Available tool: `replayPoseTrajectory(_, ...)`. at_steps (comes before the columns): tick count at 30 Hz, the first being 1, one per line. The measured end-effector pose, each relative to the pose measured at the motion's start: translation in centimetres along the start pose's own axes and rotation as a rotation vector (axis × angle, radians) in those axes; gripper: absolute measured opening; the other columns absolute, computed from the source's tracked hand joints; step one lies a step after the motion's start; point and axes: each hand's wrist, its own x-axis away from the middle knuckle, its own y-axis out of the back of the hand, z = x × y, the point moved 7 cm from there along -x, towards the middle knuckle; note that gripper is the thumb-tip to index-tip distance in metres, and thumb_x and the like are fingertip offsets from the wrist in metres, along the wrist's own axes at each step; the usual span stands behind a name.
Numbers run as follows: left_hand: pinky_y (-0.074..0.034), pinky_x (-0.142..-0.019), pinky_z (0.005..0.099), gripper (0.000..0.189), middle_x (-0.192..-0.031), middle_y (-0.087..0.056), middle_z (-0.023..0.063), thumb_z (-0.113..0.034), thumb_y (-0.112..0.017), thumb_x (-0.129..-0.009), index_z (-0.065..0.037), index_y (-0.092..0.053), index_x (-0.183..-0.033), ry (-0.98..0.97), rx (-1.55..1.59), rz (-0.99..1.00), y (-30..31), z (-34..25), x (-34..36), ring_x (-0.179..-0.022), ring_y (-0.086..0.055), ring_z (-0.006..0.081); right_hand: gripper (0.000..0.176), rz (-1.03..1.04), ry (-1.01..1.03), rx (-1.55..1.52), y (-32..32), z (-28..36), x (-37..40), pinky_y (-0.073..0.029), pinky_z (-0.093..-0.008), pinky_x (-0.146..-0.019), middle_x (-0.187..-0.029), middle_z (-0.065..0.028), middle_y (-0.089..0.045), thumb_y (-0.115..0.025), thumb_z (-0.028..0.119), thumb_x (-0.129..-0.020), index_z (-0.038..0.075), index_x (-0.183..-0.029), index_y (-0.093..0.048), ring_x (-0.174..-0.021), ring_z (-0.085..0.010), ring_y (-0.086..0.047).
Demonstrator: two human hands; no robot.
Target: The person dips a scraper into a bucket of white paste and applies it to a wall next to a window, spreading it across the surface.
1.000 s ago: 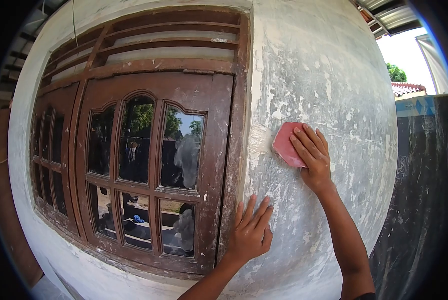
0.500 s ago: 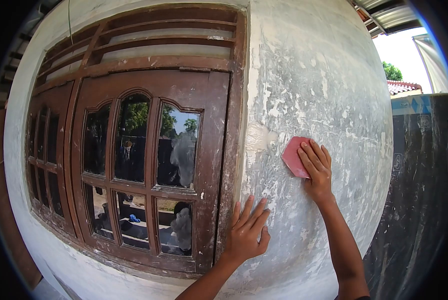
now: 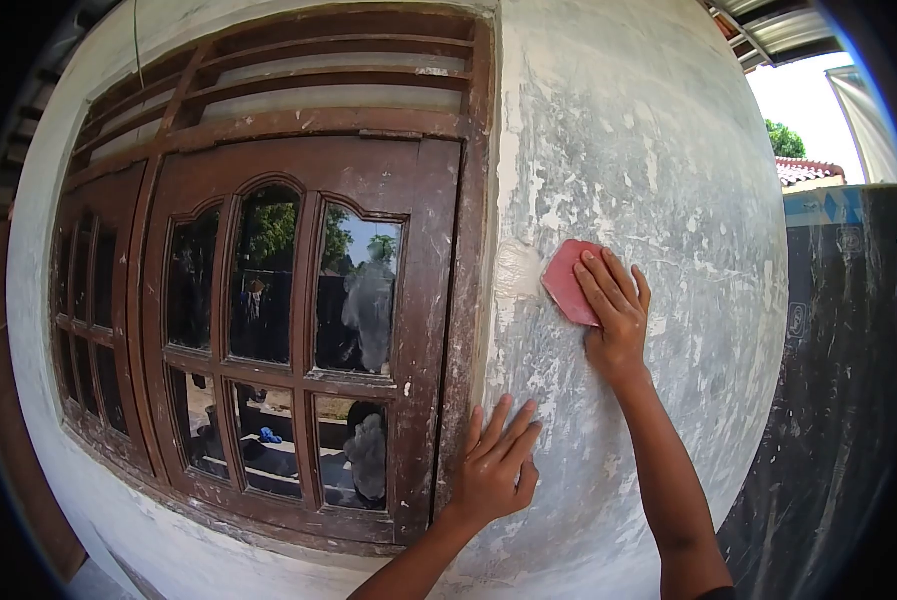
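Note:
My right hand (image 3: 617, 310) presses a flat pink putty spreader (image 3: 566, 285) with angled corners against the wall, fingers laid over its right side. Just left of the spreader's edge, a cream-white patch of filler (image 3: 518, 270) sits on the wall beside the window frame. Lower down, my left hand (image 3: 494, 465) rests on the wall with its fingers spread, close to the frame's right edge, and holds nothing. Around both hands the grey wall (image 3: 669, 190) is blotched with white smears and flaked patches.
A brown wooden window (image 3: 429, 300) with glass panes fills the left, its frame flecked with white. Slatted vents (image 3: 339, 68) run above it. Dark sheeting (image 3: 839, 350) hangs beyond the wall's right side, under a metal roof (image 3: 784, 25).
My right hand has slid the putty spreader up and to the left, close to the filler patch. My left hand stays almost in the same place.

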Motion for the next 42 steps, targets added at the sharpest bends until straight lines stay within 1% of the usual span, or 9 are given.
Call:
replayPoseTrajectory(4,-0.022,-0.124,0.0625,0.042,-0.148,-0.062,0.0135,-0.006,-0.061,-0.081,-0.003,-0.075,-0.120,-0.003,-0.008,-0.007,0.0,0.0,-0.1,-0.148,-0.045,0.0401,0.072,-0.043,-0.071,0.126,1.3,-1.1,0.5,-0.024,-0.0525,-0.122,-0.148,-0.0054,-0.063,-0.058,-0.014,-0.071,0.013,-0.136,-0.069,-0.145,-0.0272,-0.050)
replayPoseTrajectory(11,-0.022,-0.125,0.0612,0.043,-0.148,-0.062,0.0129,-0.005,-0.061,-0.081,-0.003,-0.074,-0.121,-0.004,-0.018,0.004,0.0,-0.1,0.1,-0.148,-0.045,0.0396,0.066,0.009,0.135,-0.022,0.0,3.5,-4.3,-0.031,-0.0509,-0.120,-0.144,-0.0023,-0.065,-0.063,-0.010,-0.075,0.018,-0.134,-0.070,-0.143,-0.0259,-0.053)
replayPoseTrajectory(16,-0.023,-0.125,0.0612,0.042,-0.148,-0.062,0.0126,-0.005,-0.061,-0.081,-0.004,-0.074,-0.121,-0.007,-0.027,0.006,-0.1,0.0,0.2,-0.149,-0.045,0.0386,0.066,0.053,0.118,-0.009,-0.7,0.4,-2.5,-0.031,-0.0509,-0.121,-0.144,-0.0019,-0.065,-0.061,-0.012,-0.075,0.017,-0.134,-0.070,-0.144,-0.0256,-0.052)
replayPoseTrajectory(19,-0.022,-0.125,0.0611,0.042,-0.148,-0.062,0.0125,-0.005,-0.061,-0.081,-0.004,-0.074,-0.121,0.002,-0.021,0.008,-0.1,0.0,0.3,-0.149,-0.045,0.0379,0.064,-0.026,0.018,0.076,0.6,-2.5,-1.7,-0.031,-0.0506,-0.120,-0.144,-0.0044,-0.066,-0.058,-0.012,-0.076,0.015,-0.132,-0.071,-0.144,-0.0280,-0.052)
replayPoseTrajectory(23,-0.021,-0.125,0.0610,0.043,-0.148,-0.062,0.0125,-0.004,-0.061,-0.081,-0.004,-0.074,-0.121,0.000,-0.020,0.002,-0.2,0.1,0.3,-0.149,-0.044,0.0377,0.063,-0.056,0.033,0.101,1.6,-1.9,-2.6,-0.032,-0.0508,-0.119,-0.144,-0.0047,-0.065,-0.060,-0.011,-0.077,0.014,-0.133,-0.071,-0.143,-0.0289,-0.052)
replayPoseTrajectory(26,-0.020,-0.125,0.0610,0.043,-0.148,-0.062,0.0125,-0.004,-0.062,-0.080,-0.003,-0.074,-0.122,0.000,-0.027,0.005,-0.2,0.0,0.2,-0.149,-0.044,0.0378,0.064,-0.046,0.147,-0.053,1.5,1.6,-4.7,-0.035,-0.0504,-0.119,-0.145,-0.0038,-0.065,-0.063,-0.010,-0.075,0.015,-0.134,-0.070,-0.142,-0.0289,-0.053)
replayPoseTrajectory(29,-0.020,-0.125,0.0608,0.044,-0.148,-0.062,0.0126,-0.004,-0.061,-0.080,-0.003,-0.074,-0.122,-0.001,-0.030,0.018,-0.2,0.0,0.5,-0.149,-0.044,0.0379,0.069,0.093,0.240,-0.097,0.5,3.2,-5.2,-0.039,-0.0498,-0.117,-0.144,-0.0023,-0.065,-0.066,-0.012,-0.072,0.016,-0.134,-0.070,-0.143,-0.0288,-0.052)
replayPoseTrajectory(38,-0.019,-0.126,0.0594,0.044,-0.147,-0.063,0.0124,-0.004,-0.061,-0.080,-0.003,-0.074,-0.122,0.014,-0.037,0.020,-0.2,-0.1,0.6,-0.149,-0.045,0.0368,0.060,0.084,0.164,-0.028,2.4,-2.8,-0.1,-0.039,-0.0494,-0.117,-0.144,-0.0035,-0.065,-0.069,-0.006,-0.075,0.014,-0.132,-0.072,-0.143,-0.0296,-0.052)
replayPoseTrajectory(42,-0.018,-0.127,0.0579,0.044,-0.146,-0.064,0.0121,-0.004,-0.061,-0.081,-0.004,-0.074,-0.122,0.018,-0.043,0.012,-0.2,-0.1,0.5,-0.148,-0.046,0.0368,0.063,0.078,0.220,-0.082,2.1,0.6,-3.1,-0.039,-0.0497,-0.117,-0.144,-0.0039,-0.065,-0.065,-0.010,-0.073,0.014,-0.132,-0.072,-0.143,-0.0298,-0.052)
